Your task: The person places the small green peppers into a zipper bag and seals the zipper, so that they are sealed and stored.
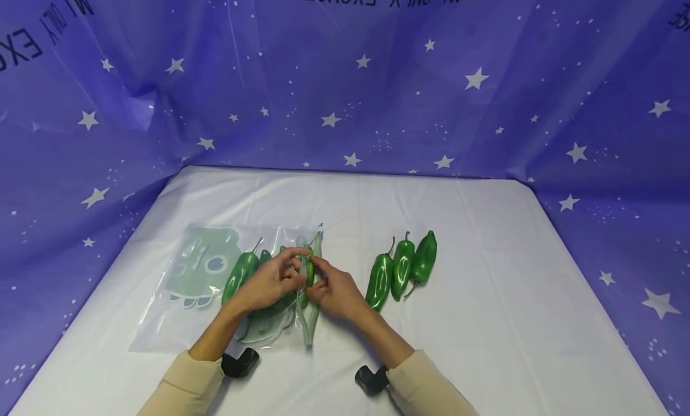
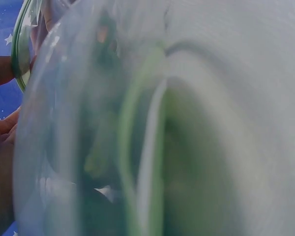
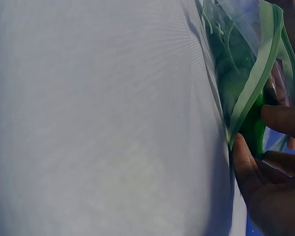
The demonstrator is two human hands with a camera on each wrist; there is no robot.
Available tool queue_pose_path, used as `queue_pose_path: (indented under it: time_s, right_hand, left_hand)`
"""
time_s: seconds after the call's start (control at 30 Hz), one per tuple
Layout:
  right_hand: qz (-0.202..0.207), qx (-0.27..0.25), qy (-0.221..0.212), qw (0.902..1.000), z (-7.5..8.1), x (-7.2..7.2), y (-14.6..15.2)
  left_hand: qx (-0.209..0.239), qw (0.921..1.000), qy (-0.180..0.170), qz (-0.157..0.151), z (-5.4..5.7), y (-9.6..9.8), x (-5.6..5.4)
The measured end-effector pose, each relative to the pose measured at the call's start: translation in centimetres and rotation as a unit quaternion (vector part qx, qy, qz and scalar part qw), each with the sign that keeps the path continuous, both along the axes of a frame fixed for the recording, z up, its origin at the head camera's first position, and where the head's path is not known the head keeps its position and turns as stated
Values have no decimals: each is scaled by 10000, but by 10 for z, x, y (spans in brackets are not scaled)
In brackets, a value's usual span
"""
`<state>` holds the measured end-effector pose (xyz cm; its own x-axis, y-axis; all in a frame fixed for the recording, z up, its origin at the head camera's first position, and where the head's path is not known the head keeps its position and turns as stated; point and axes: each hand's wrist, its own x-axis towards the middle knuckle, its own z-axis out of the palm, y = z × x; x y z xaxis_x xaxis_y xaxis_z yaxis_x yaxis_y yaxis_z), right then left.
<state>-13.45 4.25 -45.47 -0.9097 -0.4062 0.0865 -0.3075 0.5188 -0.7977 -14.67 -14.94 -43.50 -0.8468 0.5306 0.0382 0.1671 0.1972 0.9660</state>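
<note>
A clear zip bag (image 1: 148,326) with a green cartoon face lies on the table, its mouth on the right. Inside it are several green peppers, one of them a long pepper (image 1: 240,275) near the printed eye. My left hand (image 1: 269,286) reaches over the bag and grips the edge of its mouth, holding the green zip strip (image 3: 251,86) apart. My right hand (image 1: 338,291) pinches a green pepper (image 3: 256,129) between thumb and fingers, partway through that mouth. In the left wrist view the bag's blurred plastic hides most of the left hand.
Three green peppers lie side by side right of the bag: a left one (image 1: 380,279), a middle one (image 1: 402,269) and a right one (image 1: 424,257). A white cloth (image 1: 496,320) covers the table. Purple star-printed sheeting (image 1: 399,117) hangs behind and along both sides.
</note>
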Motion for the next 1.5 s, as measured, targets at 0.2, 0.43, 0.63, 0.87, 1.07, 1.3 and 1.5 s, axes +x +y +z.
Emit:
queue_pose_path:
  time_s: [0.2,0.43,0.63,0.87,1.07,1.3,1.5]
  right_hand:
    - [59,52,-175,9998,-1,2,-1]
    - [29,319,-26,9995,1,3,-4]
    - [-184,239,393,9988,-3,2,-6]
    - [-331,-370,-237,9985,-5,1,-6]
    - [-343,-792,-979,9914,-5,0,-5]
    - [-271,-738,-901,9928,-5,0,-8]
    - [-325,-492,-648,9962,-4,1,-8]
  left_hand:
    - [-25,10000,46,34,-2,1,0]
    - [-29,10000,68,-14,1,2,0]
    - [34,10000,30,7,0,3,0]
    - [135,9999,19,39,-3,2,-2]
    - [127,9999,-72,48,0,1,-2]
    - [218,9997,-111,-16,3,2,-2]
    - [266,9996,-114,-18,4,2,-2]
